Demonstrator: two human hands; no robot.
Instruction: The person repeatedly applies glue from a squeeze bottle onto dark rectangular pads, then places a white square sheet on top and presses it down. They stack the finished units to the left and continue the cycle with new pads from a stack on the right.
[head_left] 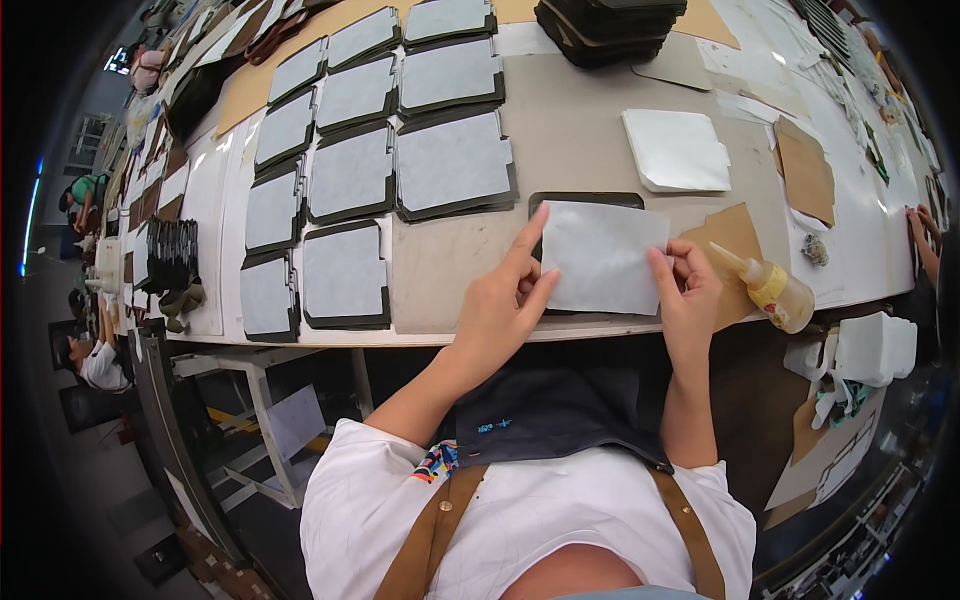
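A thin whitish rectangular sheet point(605, 258) lies tilted over a dark, round-cornered panel point(590, 198) at the table's near edge. The panel shows mainly along the top and left. At the sheet's left edge, my left hand point(505, 295) holds it, index finger stretched to the upper corner, thumb lower down and the other fingers curled. My right hand point(690, 285) pinches the right edge between thumb and fingers. Beside that hand, a yellowish squeeze bottle with a pointed nozzle point(780, 296) lies tilted on a piece of brown card point(730, 240).
Rows of dark panels faced with pale sheets point(455, 160) cover the table's left half. A stack of white sheets point(678, 150) sits beyond my right hand; a dark pile point(605, 30) stands farther back. White plastic containers point(875, 350) are below the table's right edge. Other people work far left and right.
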